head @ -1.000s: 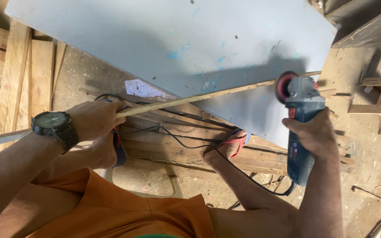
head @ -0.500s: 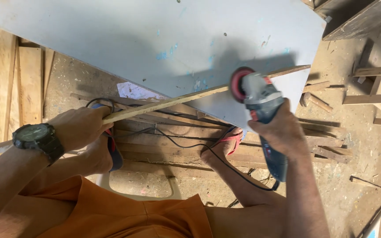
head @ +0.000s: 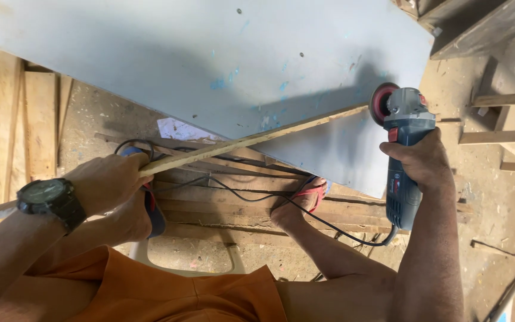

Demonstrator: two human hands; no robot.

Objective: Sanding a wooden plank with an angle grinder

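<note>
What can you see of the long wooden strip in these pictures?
The wooden strip is long, thin, pale bare wood with rough edges. It slants up to the right over the grey board. The left hand grips its near end; the grinder, held by the right hand, has its red disc at the far end.

Wooden strip (head: 251, 141): near end in left hand (head: 105, 179), far end touching grinder (head: 402, 143) disc. Grinder in right hand (head: 418, 161). Panel (head: 210, 53) behind strip.

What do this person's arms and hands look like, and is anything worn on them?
Both arms are bare, with no sleeves in view. The left hand has no glove, and a chunky black round-faced wristwatch with a thick dark strap sits on its wrist. The right hand is also ungloved, with no watch or ring visible.
</note>
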